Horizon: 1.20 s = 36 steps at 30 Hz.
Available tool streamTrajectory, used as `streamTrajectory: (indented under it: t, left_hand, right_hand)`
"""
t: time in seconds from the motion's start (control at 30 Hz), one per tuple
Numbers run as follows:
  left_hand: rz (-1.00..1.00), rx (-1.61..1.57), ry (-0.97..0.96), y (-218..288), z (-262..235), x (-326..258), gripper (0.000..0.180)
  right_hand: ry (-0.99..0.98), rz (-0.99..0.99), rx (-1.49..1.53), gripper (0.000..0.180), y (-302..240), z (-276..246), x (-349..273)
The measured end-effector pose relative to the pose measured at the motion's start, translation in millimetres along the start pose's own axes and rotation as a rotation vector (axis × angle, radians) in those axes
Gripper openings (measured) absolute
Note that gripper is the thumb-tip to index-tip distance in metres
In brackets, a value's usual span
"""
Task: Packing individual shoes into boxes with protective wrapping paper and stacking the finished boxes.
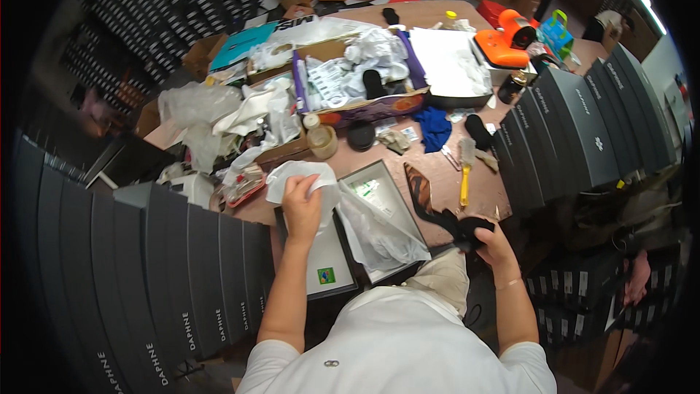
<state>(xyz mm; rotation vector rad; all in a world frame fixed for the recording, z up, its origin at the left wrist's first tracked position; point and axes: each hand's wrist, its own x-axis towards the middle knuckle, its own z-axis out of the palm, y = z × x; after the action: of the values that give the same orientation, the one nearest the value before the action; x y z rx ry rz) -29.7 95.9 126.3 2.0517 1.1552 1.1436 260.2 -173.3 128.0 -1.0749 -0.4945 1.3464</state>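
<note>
My left hand [301,208] is closed on a thin white, partly see-through wrapping sheet [281,181], which hangs over a shallow box half [332,252] with a small green sticker inside. A black high-heeled shoe [458,225] is gripped in my right hand [498,244] at the table's near edge. Its brown-and-black patterned insole faces up, and the toe points away from me; my fingers hide part of it. Between my hands lies the other half of the box [403,208], pale inside, holding a translucent white plastic bag [379,237].
Stacked dark shoe boxes stand at left [219,270] and right [569,131]. A yellow-handled brush [464,186], blue cloth [435,130], capped bottle [321,138] and black round container [361,135] are on the table. Behind them sits a purple carton [364,111] of white packing.
</note>
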Motion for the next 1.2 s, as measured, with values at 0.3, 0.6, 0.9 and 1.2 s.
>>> streamTrajectory:
  t: [0.3, 0.6, 0.9, 1.2]
  left_hand:
    - [-0.054, -0.156, -0.275, 53.2, -43.0, -14.4, 0.023]
    - [-0.152, -0.169, -0.22, 24.2, -43.4, -37.6, 0.022]
    - [0.191, -0.141, -0.277, 93.7, -43.1, -57.3, 0.028]
    - [0.541, -0.247, -0.295, 102.2, -7.9, -70.1, 0.042]
  right_hand:
    - [0.006, 0.212, 0.465, 0.053, 59.6, 99.2, 41.2]
    - [-0.04, 0.397, 0.921, 0.053, 96.8, 82.8, 36.4]
    - [0.09, 0.253, 0.793, 0.046, 65.4, 136.6, 28.4]
    - [0.073, 0.103, 0.846, 0.042, 27.9, 144.1, 57.6]
